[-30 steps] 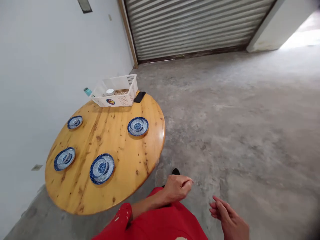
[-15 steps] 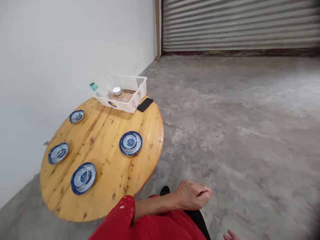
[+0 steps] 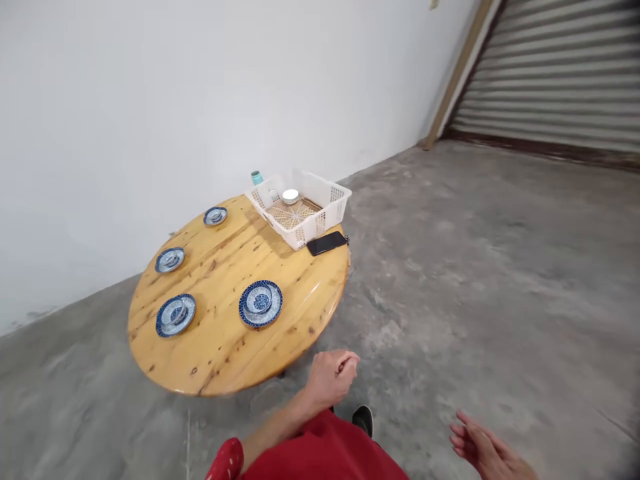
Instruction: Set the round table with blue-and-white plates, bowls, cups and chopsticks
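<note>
My left hand [image 3: 333, 375] is curled into a loose fist in front of my body, just off the near edge of the round wooden table [image 3: 220, 367]. Nothing shows between its fingers. At the lower right, my right hand [image 3: 487, 448] hangs over the floor with its fingers apart, touching nothing. Nearest to my left hand on the table is a blue-and-white plate [image 3: 273, 313] with a small bowl [image 3: 259, 299] on it. Further left stand similar plate-and-bowl sets, one at the near left [image 3: 176, 315], another at the left [image 3: 170, 259] and one at the back [image 3: 215, 216].
A white plastic basket [image 3: 305, 235] at the table's far side holds a stack of white dishes [image 3: 291, 196] and thin brown sticks [image 3: 311, 204]. Beside it lie a black phone [image 3: 327, 243] and a teal bottle [image 3: 257, 178]. A white wall stands behind; concrete floor [image 3: 450, 280] stretches right toward a roller shutter [image 3: 555, 80].
My view has turned left, so table and basket appear further right. My left hand sits closer to the table edge, still curled. More of my right hand has come into view.
</note>
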`<state>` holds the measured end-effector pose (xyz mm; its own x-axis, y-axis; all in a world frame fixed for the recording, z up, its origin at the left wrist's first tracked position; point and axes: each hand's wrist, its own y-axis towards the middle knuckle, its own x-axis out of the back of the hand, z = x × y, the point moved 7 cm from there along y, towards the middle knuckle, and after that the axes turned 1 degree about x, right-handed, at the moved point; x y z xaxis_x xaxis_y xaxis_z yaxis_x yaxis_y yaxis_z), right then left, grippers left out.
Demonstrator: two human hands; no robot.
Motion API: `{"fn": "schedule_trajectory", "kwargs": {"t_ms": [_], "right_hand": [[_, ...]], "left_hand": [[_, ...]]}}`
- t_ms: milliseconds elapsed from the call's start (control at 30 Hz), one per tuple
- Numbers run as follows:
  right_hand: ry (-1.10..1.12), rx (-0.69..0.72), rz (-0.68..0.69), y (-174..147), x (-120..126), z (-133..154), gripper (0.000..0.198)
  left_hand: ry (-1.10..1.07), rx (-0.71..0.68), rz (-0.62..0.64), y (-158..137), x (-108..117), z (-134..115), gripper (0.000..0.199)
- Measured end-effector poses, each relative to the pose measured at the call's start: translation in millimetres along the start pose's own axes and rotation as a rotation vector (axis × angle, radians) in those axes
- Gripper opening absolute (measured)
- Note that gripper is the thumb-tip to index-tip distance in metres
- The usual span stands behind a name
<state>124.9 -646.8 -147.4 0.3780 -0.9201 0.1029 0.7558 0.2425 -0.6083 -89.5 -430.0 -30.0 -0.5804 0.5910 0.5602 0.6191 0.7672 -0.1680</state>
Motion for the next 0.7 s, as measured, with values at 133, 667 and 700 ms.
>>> {"fn": "schedule_trajectory", "kwargs": {"t_ms": [133,667,700], "right_hand": [[-0.074,0.085,0.145,42,-48,56,0.06],[-0.31,0.413,0.456,70,-243,216,0.054],[-0.315,0.444,0.465,72,-254,231,0.053]], "left_hand": [[0.0,0.053,-0.089,12,2,8,0.032],[-0.155,0.018,-0.542,119,139,29,0.031],[-0.142,0.018,-0.572,123,154,30,0.03]]}}
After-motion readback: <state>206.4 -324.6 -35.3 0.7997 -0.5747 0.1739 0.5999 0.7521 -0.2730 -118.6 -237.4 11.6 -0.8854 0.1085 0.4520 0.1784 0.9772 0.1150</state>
